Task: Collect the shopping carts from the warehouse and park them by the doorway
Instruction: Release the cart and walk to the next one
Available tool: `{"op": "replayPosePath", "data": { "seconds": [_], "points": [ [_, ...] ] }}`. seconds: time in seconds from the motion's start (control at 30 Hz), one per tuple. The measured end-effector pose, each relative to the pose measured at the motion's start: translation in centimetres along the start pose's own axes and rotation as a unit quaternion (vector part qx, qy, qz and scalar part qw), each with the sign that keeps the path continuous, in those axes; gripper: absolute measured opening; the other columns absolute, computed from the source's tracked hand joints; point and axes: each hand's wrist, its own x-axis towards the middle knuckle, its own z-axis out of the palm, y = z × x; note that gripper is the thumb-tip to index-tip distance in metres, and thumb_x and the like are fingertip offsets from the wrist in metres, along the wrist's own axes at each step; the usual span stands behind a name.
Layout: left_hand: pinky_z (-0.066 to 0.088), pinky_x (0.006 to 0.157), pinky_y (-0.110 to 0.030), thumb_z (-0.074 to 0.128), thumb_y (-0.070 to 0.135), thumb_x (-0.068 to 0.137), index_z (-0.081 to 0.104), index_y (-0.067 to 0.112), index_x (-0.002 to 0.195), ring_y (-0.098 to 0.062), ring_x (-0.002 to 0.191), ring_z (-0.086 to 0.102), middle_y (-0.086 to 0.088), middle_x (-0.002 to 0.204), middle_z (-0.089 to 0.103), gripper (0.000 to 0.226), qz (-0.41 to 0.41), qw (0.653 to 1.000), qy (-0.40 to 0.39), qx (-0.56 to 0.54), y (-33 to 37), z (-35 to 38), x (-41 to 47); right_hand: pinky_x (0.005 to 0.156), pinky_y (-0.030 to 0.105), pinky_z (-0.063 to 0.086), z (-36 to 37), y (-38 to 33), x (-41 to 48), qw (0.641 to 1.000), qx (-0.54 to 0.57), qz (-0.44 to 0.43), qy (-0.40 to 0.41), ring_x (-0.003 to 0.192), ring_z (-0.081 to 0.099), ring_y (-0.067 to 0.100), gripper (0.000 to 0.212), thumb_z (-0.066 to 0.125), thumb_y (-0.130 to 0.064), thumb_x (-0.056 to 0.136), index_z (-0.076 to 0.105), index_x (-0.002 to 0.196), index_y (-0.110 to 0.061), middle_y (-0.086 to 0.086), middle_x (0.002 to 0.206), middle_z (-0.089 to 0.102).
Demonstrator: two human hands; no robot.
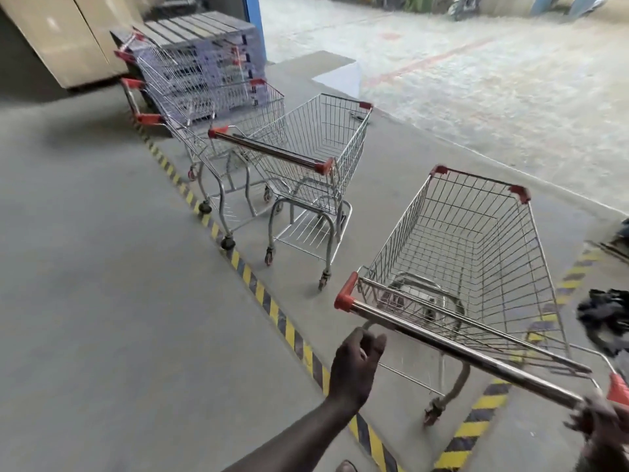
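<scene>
The nearest shopping cart (476,253), wire with red corner caps, stands right in front of me with its steel handle bar (459,349) running across the lower right. My right hand (599,420) grips the bar's right end, blurred at the frame edge. My left hand (357,366) hovers just below the bar's left end, fingers loosely apart and holding nothing. A second cart (316,148) stands alone ahead. Behind it is a row of nested carts (204,107), beside the doorway's blue frame (253,15).
Yellow-black hazard tape (258,291) runs diagonally across the grey floor, with another strip at right (476,413). A stack of pallets (204,35) sits behind the nested carts. A dark bundle (606,315) lies at the right edge. Bright paved ground (476,80) lies beyond the doorway.
</scene>
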Motion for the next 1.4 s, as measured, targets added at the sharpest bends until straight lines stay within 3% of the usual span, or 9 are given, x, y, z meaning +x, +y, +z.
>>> {"op": "replayPosePath", "data": {
  "seconds": [0.1,0.17,0.3,0.4,0.63,0.77,0.9,1.03,1.4],
  "points": [
    [0.044,0.051,-0.026,0.049,0.068,0.087,0.059,0.013,0.106,-0.011,0.057,0.056,-0.002,0.082,0.065,0.059,-0.216,0.958,-0.046,-0.181,0.5,1.5,0.2,0.044,0.01,0.04,-0.8,1.1,-1.5,0.978,0.176,0.092,0.058,0.043,0.042,0.001,0.046,0.071,-0.065,0.064,0.054,0.048,-0.025,-0.011,0.042,0.046],
    [0.048,0.052,-0.026,0.045,0.056,0.096,0.055,0.012,0.117,-0.016,0.065,0.064,-0.008,0.095,0.07,0.05,-0.208,0.95,-0.073,-0.219,1.0,2.2,0.8,0.055,0.021,0.051,-0.7,1.5,-1.9,0.94,0.278,0.143,0.136,0.061,0.051,0.01,0.039,0.069,-0.06,0.068,0.056,0.069,-0.023,-0.002,0.06,0.057],
    [0.053,0.058,-0.026,0.041,0.042,0.102,0.054,0.003,0.113,-0.021,0.078,0.07,-0.011,0.098,0.071,0.042,-0.213,0.928,-0.063,-0.298,2.4,3.0,2.2,0.084,0.038,0.047,-4.0,0.0,-0.4,0.896,0.352,0.126,0.238,0.092,0.056,0.022,0.115,0.081,-0.068,0.005,0.047,0.102,-0.016,0.012,0.102,0.051],
    [0.057,0.06,-0.024,0.041,0.032,0.104,0.054,0.002,0.111,-0.022,0.08,0.069,-0.014,0.092,0.069,0.033,-0.229,0.915,-0.047,-0.329,2.1,2.7,3.1,0.095,0.038,0.042,-6.1,-1.7,1.1,0.907,0.328,0.1,0.244,0.107,0.051,0.026,0.144,0.08,-0.074,0.009,0.037,0.134,-0.017,0.013,0.117,0.046],
    [0.055,0.051,-0.025,0.049,0.029,0.102,0.054,0.009,0.099,-0.027,0.087,0.067,-0.022,0.107,0.063,0.022,-0.267,0.877,-0.033,-0.399,3.2,1.8,4.4,0.057,0.025,0.057,-6.7,-3.0,4.5,0.908,0.337,0.084,0.235,0.08,0.072,0.008,0.046,0.076,-0.027,0.071,0.064,0.113,-0.014,0.003,0.116,0.068],
    [0.059,0.062,-0.024,0.05,0.028,0.101,0.054,0.003,0.114,-0.025,0.082,0.07,-0.022,0.109,0.066,0.028,-0.269,0.868,-0.024,-0.418,3.0,1.6,4.4,0.06,0.024,0.057,-5.9,-1.7,5.4,0.898,0.331,0.082,0.28,0.079,0.071,0.005,0.045,0.074,-0.012,0.082,0.063,0.126,-0.01,0.003,0.12,0.069],
    [0.061,0.074,-0.032,0.051,0.02,0.101,0.054,0.001,0.112,-0.031,0.093,0.066,-0.017,0.096,0.065,0.023,-0.255,0.865,-0.013,-0.432,2.6,1.7,4.7,0.055,0.03,0.06,-3.6,-2.7,3.2,0.901,0.343,0.105,0.244,0.058,0.07,0.01,0.014,0.059,-0.026,0.095,0.061,0.103,-0.015,-0.003,0.072,0.074],
    [0.059,0.077,-0.035,0.049,0.02,0.102,0.053,0.001,0.117,-0.029,0.091,0.066,-0.016,0.096,0.064,0.025,-0.25,0.874,-0.004,-0.417,2.4,1.8,4.9,0.051,0.033,0.059,-2.3,-2.3,2.2,0.89,0.363,0.101,0.258,0.057,0.071,0.016,0.016,0.062,-0.026,0.093,0.056,0.093,-0.012,0.004,0.063,0.072],
    [0.059,0.08,-0.034,0.05,0.02,0.102,0.058,0.012,0.089,-0.015,0.068,0.071,-0.01,0.083,0.069,0.017,-0.233,0.9,-0.003,-0.368,2.5,-0.3,7.5,0.059,0.035,0.06,-0.1,-0.5,-2.1,0.895,0.365,0.082,0.245,0.069,0.073,0.019,0.011,0.063,-0.016,0.092,0.061,0.101,-0.012,0.007,0.083,0.074]
  ]
}}
